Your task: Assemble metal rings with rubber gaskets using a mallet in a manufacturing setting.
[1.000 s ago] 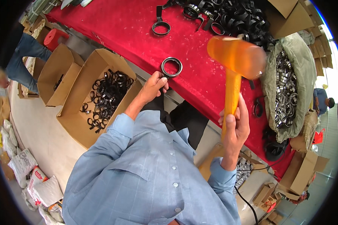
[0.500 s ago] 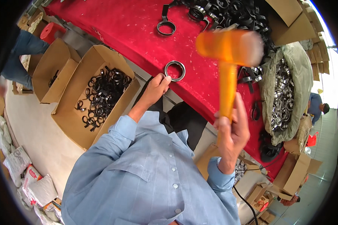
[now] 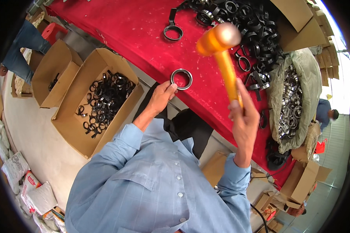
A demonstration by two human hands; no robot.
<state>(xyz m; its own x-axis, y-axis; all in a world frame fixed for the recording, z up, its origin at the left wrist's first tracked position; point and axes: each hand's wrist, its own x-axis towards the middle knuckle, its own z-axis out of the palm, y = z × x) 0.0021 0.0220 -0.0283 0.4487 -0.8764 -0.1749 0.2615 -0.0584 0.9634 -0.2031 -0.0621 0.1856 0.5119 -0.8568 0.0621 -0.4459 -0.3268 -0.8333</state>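
My left hand (image 3: 162,97) pinches the near rim of a dark ring with a shiny metal edge (image 3: 190,80), at the near edge of the red-covered table (image 3: 136,42). In my right hand (image 3: 244,122) is an orange mallet (image 3: 226,66), gripped by its handle. The mallet's head, with a pale face, is raised up and to the right of the ring, apart from it, and slightly blurred. Farther back on the table lies a black ring with a flat tab (image 3: 172,26). Another tabbed black ring (image 3: 244,58) is behind the mallet's handle.
A pile of black rings (image 3: 256,35) covers the far right of the table. Beside it an open greenish sack (image 3: 275,101) holds shiny metal rings. Left of me, a cardboard box (image 3: 72,124) contains many black rings, with another box (image 3: 46,93) beyond. Other people (image 3: 27,42) are nearby.
The mallet has swung left and slightly upward, its handle now tilting left instead of standing nearly upright. My right hand has turned with it. My left hand keeps its pinch on the ring.
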